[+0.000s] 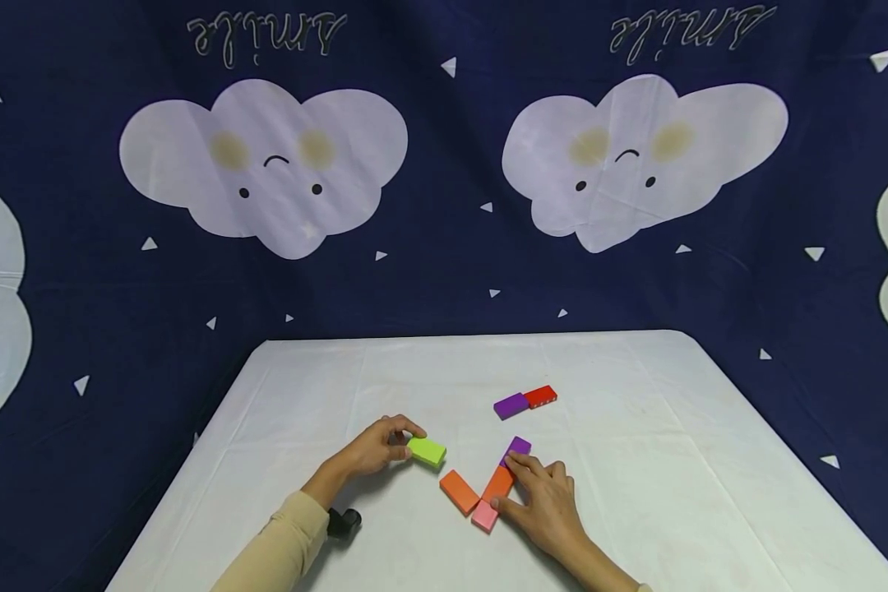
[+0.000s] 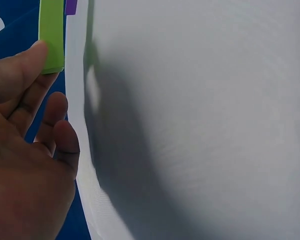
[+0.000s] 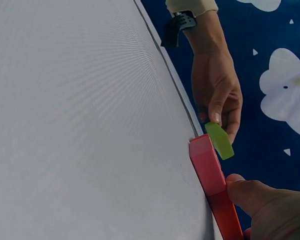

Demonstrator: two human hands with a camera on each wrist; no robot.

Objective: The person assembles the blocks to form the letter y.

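My left hand (image 1: 376,446) pinches one end of a lime-green block (image 1: 427,451) between thumb and fingers; the block appears raised off the table. The left wrist view also shows the green block (image 2: 52,35) in its grip. A row made of a purple block (image 1: 518,446), an orange block (image 1: 498,484) and a pink block (image 1: 484,516) lies end to end. Along its right side, my right hand (image 1: 551,503) touches the row, fingertips by the purple block and thumb by the pink one. A second orange block (image 1: 460,492) angles off to the left, its lower corner at the row.
Farther back on the white table (image 1: 636,427), a purple block (image 1: 511,406) and a red block (image 1: 541,397) lie joined end to end. A dark blue cloth (image 1: 451,288) printed with clouds hangs behind the table. A black strap device (image 1: 344,524) sits at the left wrist.
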